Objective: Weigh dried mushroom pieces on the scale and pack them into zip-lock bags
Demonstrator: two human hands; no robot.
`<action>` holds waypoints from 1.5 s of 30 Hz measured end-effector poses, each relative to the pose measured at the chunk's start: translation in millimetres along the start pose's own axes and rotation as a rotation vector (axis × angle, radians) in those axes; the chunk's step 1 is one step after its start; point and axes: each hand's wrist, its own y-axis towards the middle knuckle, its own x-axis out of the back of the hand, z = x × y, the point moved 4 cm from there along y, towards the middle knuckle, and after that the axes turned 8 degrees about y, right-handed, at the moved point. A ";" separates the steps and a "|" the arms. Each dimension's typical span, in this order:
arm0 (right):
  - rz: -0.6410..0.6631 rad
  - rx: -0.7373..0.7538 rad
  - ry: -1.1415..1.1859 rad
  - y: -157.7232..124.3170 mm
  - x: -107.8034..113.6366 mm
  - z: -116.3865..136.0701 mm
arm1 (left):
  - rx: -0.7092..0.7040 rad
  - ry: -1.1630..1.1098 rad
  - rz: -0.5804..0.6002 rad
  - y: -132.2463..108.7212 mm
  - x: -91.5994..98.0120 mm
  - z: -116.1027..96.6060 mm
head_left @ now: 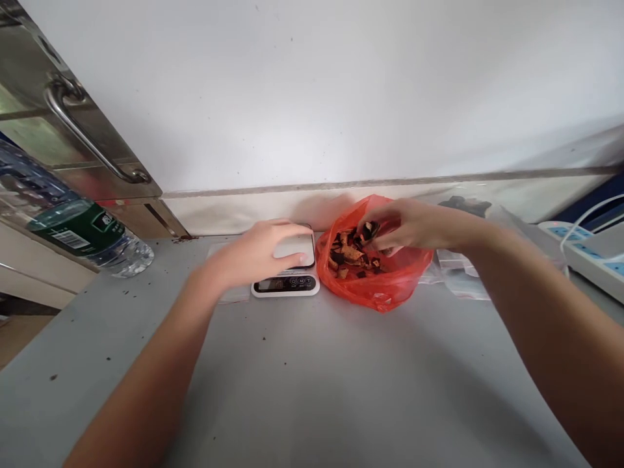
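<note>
Your left hand (256,253) was over the white scale (285,294), palm down, its thumb and fingers spread apart above the weighing plate (301,246); whether the fingertips touched that plate, you could not have told from this view. The scale sat on the grey tabletop (316,396) with its dark panel on your side, and the figures on it were too small to read.

Just right of the scale stood the red plastic bag (385,299), its mouth wide open, its side against or very close to the scale's edge. Brown and blackish dried pieces (351,255) lay inside it, gathered mostly in the half nearer the scale. Your right hand (402,227) dipped into the bag from its far side, fingers bent around the darker bits; whether they were clamped on one could not be told.

Farther right of the scale, beyond the red bag, you had clear plastic bags (463,276), one with something dark in it, then a white strip with blue patches (580,244) and a pale cable. Well left of the scale stood a clear bottle (80,227) with a green label, and dark crumbs (53,377) dotted the tabletop nearby.
</note>
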 end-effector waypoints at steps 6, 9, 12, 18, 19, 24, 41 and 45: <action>0.061 0.010 0.161 8.9 -11.6 40.5 | 0.295 0.042 0.178 -18.3 16.0 34.9; 0.041 -0.016 0.234 16.1 -19.4 59.1 | 0.335 0.064 0.246 -24.5 15.7 44.7; 0.010 0.038 0.212 28.9 -28.0 73.5 | 0.351 0.063 0.310 -29.2 16.8 52.3; 0.007 0.056 -0.142 60.0 -68.9 93.0 | 0.458 0.078 0.393 -40.7 21.1 70.8; 0.001 0.049 -0.174 62.8 -75.8 95.4 | 0.469 0.086 0.402 -42.7 21.1 73.9; 0.015 0.067 -0.221 67.0 -96.1 98.9 | 0.494 0.100 0.415 -50.5 22.1 85.4; 0.018 -0.187 -0.277 15.1 -30.4 62.2 | 0.481 0.080 0.450 -54.3 21.0 78.2; 0.113 -0.430 -0.289 10.2 -18.7 29.5 | 0.480 0.090 0.444 -52.7 21.7 78.1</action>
